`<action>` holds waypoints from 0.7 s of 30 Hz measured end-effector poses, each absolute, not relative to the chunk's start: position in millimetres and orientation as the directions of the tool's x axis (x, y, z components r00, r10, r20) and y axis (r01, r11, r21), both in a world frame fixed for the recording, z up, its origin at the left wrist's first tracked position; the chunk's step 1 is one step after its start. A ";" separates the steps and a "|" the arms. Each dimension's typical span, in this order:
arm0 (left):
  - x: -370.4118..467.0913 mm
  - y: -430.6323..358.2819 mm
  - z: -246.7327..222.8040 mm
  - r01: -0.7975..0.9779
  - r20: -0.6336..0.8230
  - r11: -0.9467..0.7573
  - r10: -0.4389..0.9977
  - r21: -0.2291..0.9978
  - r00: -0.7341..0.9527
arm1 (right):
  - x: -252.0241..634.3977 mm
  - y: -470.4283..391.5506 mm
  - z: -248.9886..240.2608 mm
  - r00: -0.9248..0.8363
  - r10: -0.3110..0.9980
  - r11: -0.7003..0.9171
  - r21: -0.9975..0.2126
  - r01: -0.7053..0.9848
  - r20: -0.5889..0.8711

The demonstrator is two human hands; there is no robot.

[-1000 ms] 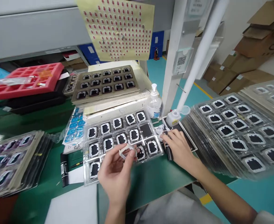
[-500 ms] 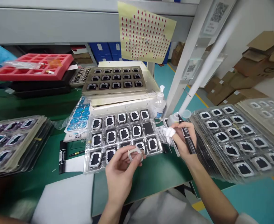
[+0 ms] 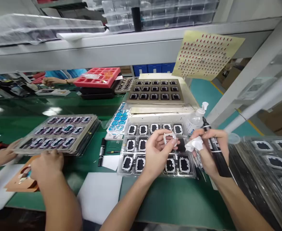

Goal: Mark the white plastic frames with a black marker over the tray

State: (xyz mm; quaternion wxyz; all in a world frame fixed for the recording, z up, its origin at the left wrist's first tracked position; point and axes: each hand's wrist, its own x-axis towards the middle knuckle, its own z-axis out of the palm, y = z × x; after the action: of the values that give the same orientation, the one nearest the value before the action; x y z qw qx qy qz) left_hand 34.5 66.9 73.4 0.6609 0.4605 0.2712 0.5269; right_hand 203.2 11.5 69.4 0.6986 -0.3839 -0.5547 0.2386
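Observation:
Between its thumb and fingers, my left hand [image 3: 156, 154] pinches a small white frame [image 3: 166, 138] above a clear plastic tray [image 3: 133, 174]. Rows of similar white frames with black centres [image 3: 130, 145] sit in the tray's pockets; a pocket near its right side shows only black. My right hand [image 3: 213, 154] is closed around a black marker [image 3: 215, 148], its tip pointing up. That same hand also grips a crumpled white tissue [image 3: 194, 143], close to the held frame. Thin metal tweezers [image 3: 200, 166] lie below the tissue, partly hidden.
At left, a co-worker's hands [image 3: 47, 165] are by a stack of trays [image 3: 83, 141]. Another marker [image 3: 102, 152] and a white foam sheet [image 3: 100, 195] lie on the green table. A pump bottle [image 3: 196, 118] stands behind; more stacked trays [image 3: 258, 166] rise at right.
The view has swung left, bringing a co-worker's hands and the left tray stack into sight. My right hand with marker and tissue has come closer to the frame in my left hand.

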 end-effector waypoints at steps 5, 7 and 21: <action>28.0 64.3 68.4 -0.415 0.077 0.074 0.939 0.907 0.335 | 195.4 16.4 68.4 0.286 0.743 0.606 -0.790 0.094 0.605; 26.3 62.2 67.1 -0.400 0.056 0.098 0.933 0.911 0.356 | 194.9 14.9 66.1 0.288 0.756 0.602 -0.797 0.048 0.588; 23.0 54.4 54.7 -0.288 -0.023 0.158 0.906 0.945 0.423 | 198.9 7.9 60.3 0.150 0.848 0.524 -0.846 -0.100 0.508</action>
State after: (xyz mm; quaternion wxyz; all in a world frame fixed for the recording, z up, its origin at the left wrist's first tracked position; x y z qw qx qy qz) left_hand 23.0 54.4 54.7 0.6908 0.4842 0.3191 0.4320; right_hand 198.9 7.9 60.3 0.6776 -0.3402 -0.5502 0.3498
